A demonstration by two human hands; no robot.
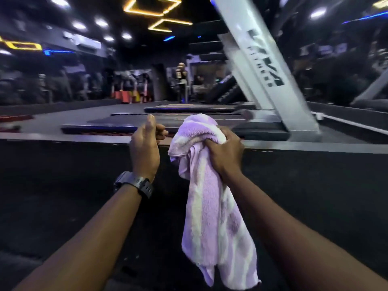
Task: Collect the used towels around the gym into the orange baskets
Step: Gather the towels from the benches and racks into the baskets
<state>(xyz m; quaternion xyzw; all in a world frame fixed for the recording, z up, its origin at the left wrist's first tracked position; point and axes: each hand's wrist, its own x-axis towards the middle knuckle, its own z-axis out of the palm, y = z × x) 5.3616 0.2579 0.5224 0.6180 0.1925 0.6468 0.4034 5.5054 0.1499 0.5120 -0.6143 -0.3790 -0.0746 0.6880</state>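
Note:
A lilac towel with white stripes (pixel 212 206) hangs down in front of me, bunched at its top. My right hand (pixel 225 153) is closed around that bunched upper part. My left hand (pixel 144 145), with a dark watch on the wrist, is held up just left of the towel, empty, fingers loosely curled with the thumb up, not touching the cloth. No orange basket is clearly visible; the view is blurred.
A grey slanted treadmill upright (pixel 266 66) rises at the right, with treadmill decks (pixel 189 110) in a row beyond a raised floor edge (pixel 63 139). A person (pixel 181 80) stands far back. Orange and yellow blurred shapes (pixel 130 95) sit at the far wall.

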